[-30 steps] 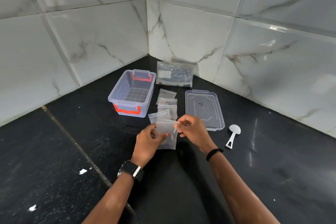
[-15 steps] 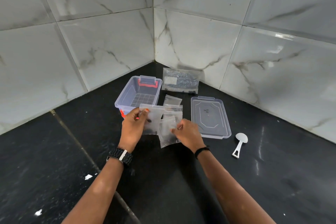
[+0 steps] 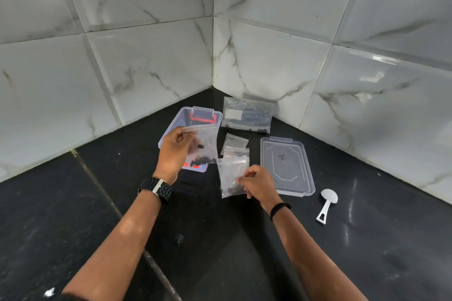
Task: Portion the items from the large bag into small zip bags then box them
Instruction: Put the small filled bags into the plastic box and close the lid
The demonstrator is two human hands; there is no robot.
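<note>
Hands [image 3: 175, 151] pinch zip bags [image 3: 204, 145]; large bag's [image 3: 247, 115] white label unreadable.

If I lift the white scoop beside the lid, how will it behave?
The white scoop looks like thin plastic, so probably light and stiff. Its handle lies flat on the counter, so it should slide rather than roll.

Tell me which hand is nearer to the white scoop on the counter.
Right. The right hand, holding a small zip bag, is just left of the white scoop, past the lid's near corner. The left hand is farther left, over the clear box.
</note>
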